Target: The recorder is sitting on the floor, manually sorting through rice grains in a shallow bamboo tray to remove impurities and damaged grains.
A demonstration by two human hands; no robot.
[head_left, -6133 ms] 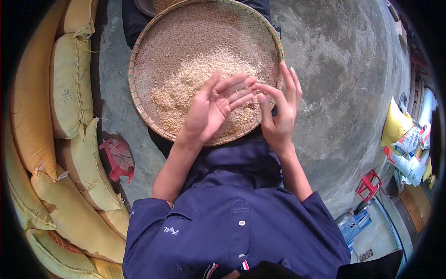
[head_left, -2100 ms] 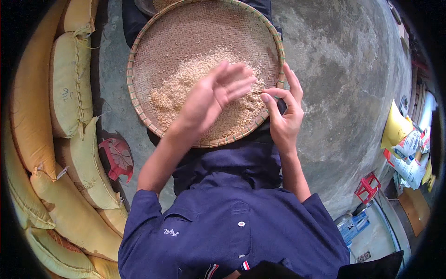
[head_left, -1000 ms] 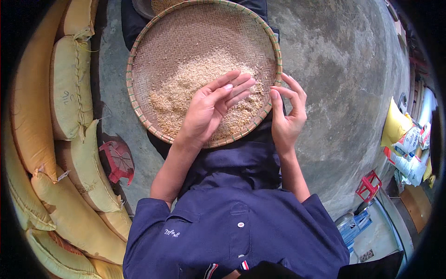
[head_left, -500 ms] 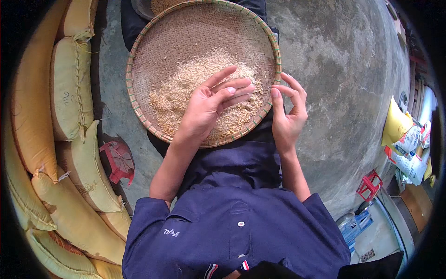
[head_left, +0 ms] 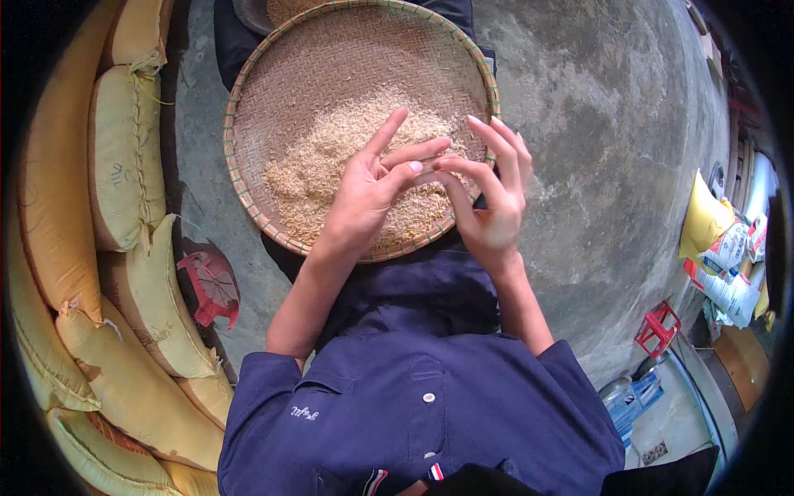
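A round woven tray (head_left: pixel 356 37) with green-bound rim holds a spread pile of pale grain (head_left: pixel 318 153) in its lower half. Above the grain, my left hand (head_left: pixel 372 186) has its index finger stretched out and apart, the thumb lying toward the middle fingers. Whether any grains sit on those fingers is too small to tell. My right hand (head_left: pixel 488 198), near the tray's right rim, reaches in with thumb and index pinched at my left fingertips; what lies in the pinch is hidden or too small to name. Dark trousers (head_left: pixel 447 298) are under the tray.
Stacked yellowish sacks (head_left: pixel 116 165) line the left side, beside a red plastic stool (head_left: pixel 207 281). A second bowl (head_left: pixel 256 12) of grain sits behind the tray. Grey concrete floor (head_left: pixel 604 140) spans the right, with folded bags (head_left: pixel 719 281) and another red stool (head_left: pixel 657 331).
My right hand has moved left, its thumb and index now meeting my left fingertips. My left index finger has lifted and spread away from the others. The tray stays in place.
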